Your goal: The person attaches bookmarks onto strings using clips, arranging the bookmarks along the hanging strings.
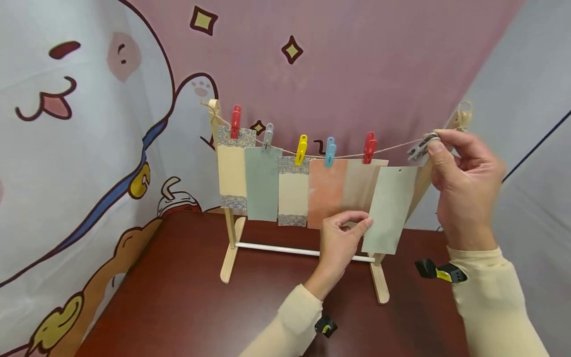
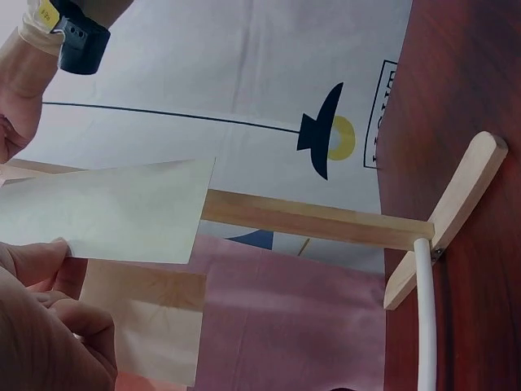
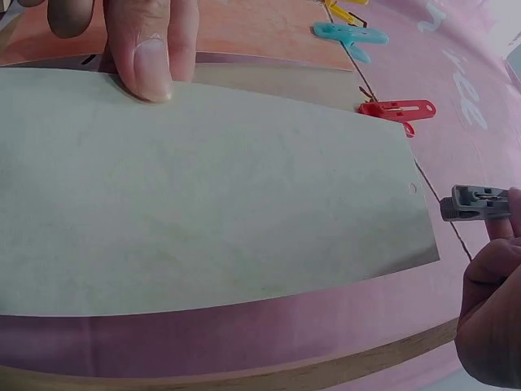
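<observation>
My left hand point(image 1: 341, 243) pinches the left edge of a pale green paper card point(image 1: 389, 210) between thumb and fingers. The card has a small hole near its top edge and tilts slightly, its top just below the string point(image 1: 397, 147). Up at the right, my right hand point(image 1: 468, 181) pinches a grey clothespin point(image 3: 479, 204) close to the string. In the right wrist view the pin's tip overlaps the string, beyond the card's top end. Farther left on the string, a red clothespin point(image 1: 369, 148) holds a beige card point(image 1: 359, 186), partly behind the green one.
A wooden stand point(image 1: 230, 265) with a white crossbar point(image 1: 276, 249) carries the string over a dark red table point(image 1: 178, 297). Several more cards hang left, including an orange card point(image 1: 327, 193), under red, grey, yellow and blue clothespins point(image 1: 330, 152). A cartoon-printed cloth point(image 1: 357, 74) stands behind.
</observation>
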A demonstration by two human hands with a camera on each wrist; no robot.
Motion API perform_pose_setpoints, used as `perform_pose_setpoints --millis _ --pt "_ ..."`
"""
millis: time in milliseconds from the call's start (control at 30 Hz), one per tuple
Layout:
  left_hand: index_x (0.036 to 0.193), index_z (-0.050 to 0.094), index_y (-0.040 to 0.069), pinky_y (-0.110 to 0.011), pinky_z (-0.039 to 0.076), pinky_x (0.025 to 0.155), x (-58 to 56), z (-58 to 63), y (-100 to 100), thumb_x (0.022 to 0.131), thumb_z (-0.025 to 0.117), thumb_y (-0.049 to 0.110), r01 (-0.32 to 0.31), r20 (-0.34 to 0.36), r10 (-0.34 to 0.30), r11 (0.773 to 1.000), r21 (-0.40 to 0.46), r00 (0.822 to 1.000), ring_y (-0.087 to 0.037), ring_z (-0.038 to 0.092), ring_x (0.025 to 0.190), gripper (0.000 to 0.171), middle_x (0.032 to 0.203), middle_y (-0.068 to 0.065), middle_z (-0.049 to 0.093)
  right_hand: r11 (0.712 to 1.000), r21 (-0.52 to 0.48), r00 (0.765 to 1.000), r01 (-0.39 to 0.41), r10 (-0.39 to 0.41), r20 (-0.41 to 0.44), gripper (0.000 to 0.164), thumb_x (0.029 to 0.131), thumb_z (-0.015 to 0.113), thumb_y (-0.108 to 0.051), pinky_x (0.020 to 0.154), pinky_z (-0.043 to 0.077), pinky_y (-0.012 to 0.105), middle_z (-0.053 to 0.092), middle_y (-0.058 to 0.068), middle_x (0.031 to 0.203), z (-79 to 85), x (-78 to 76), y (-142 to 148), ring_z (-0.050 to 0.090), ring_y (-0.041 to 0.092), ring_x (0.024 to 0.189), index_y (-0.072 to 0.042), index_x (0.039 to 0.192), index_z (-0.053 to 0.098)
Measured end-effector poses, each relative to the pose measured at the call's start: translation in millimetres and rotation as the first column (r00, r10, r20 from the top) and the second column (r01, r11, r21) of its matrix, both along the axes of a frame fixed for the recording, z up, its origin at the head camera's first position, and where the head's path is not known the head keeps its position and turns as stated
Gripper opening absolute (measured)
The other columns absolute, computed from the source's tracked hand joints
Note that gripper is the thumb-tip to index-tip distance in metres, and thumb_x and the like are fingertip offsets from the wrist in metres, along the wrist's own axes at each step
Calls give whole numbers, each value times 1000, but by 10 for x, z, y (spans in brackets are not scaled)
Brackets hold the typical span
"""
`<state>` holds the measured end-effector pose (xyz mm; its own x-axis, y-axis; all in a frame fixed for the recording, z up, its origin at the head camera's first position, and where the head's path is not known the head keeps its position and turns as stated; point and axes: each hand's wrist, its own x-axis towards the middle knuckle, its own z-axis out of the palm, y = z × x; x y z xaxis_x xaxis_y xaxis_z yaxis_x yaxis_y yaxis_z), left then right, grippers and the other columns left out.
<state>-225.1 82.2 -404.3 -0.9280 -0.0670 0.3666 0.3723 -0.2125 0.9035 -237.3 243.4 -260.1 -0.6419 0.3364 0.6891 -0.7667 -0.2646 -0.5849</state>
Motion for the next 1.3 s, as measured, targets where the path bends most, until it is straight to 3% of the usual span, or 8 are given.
perform_pose_setpoints --millis 100,300,567,933,1300 --pt "96 87 7 -19 43 60 -5 -20 20 92 89 8 -4 -9 4 1000 5 1000 -3 58 69 4 88 5 80 1000 7 1000 5 -5 -1 36 90 82 13 47 19 26 71 19 89 15 -9 -1 29 15 44 27 118 65" --pt "96 86 7 -19 39 51 -33 -6 53 92 88 7 14 -15 -14 1000 21 1000 -2 49 54 4 82 3 77 1000 -1 999 30 -30 -16 36 90 83 11 46 17 24 71 20 88 109 -28 -42 26 14 44 27 117 65" --pt "98 87 8 -19 40 51 -67 12 80 93 88 8 28 -8 -28 1000 10 1000 -2 49 53 4 82 8 77 1000 -28 999 -2 3 40 34 86 85 14 46 16 25 69 17 83 239 -80 -40 27 15 44 24 114 69" --pt "98 88 6 -21 49 73 -122 49 84 92 89 9 -6 -31 6 1000 -14 999 -1 68 86 6 90 5 81 986 159 990 58 -77 116 31 88 88 6 43 28 22 69 13 80 257 -137 14 36 18 51 19 113 74" --pt "99 88 5 -18 38 53 -156 102 101 92 88 6 -4 13 4 999 45 1000 0 51 61 6 87 6 81 949 301 982 91 -135 129 25 90 87 2 46 28 21 73 11 84 256 -127 28 39 16 52 15 110 78"
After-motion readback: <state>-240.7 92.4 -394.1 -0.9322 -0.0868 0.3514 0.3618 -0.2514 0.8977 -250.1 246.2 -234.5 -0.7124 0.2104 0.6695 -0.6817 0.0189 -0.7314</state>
